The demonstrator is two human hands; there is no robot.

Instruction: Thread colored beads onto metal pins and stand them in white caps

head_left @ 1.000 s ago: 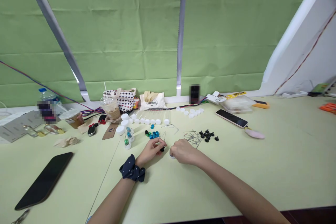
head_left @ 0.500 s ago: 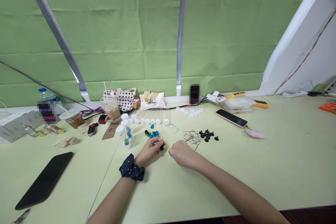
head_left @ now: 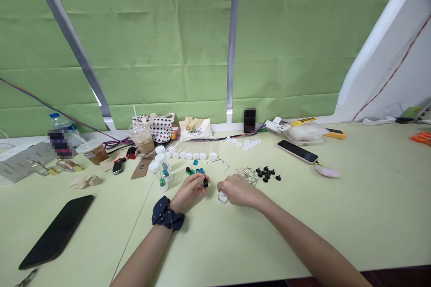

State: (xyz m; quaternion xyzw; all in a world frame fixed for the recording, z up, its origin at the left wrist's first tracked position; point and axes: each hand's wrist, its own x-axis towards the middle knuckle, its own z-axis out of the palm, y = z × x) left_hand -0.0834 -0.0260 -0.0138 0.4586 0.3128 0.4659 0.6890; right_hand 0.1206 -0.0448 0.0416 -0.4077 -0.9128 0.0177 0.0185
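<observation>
Fingers of my left hand are pinched round a small black knob-like piece; a thin metal bit seems to stick up from it. My right hand is closed, knuckles up, and whatever lies in its fingers is hidden. A round white cap with dark marks inside shows at its fingertips; whether they touch it I cannot tell. Behind that hand lies a pile of thin metal L-shaped keys, with several black knobs to its right. Blue and green pieces sit beyond my left hand.
Clear tubes with white caps lie at the back, near loose white caps. Standing tubes hold coloured pieces at left. Phones lie on the table. Drink cups stand back left; a plastic box sits back right.
My right hand has shifted slightly up and right, uncovering the white cap. My left hand has drawn back a little to the left, with the black knob still in its fingers.
</observation>
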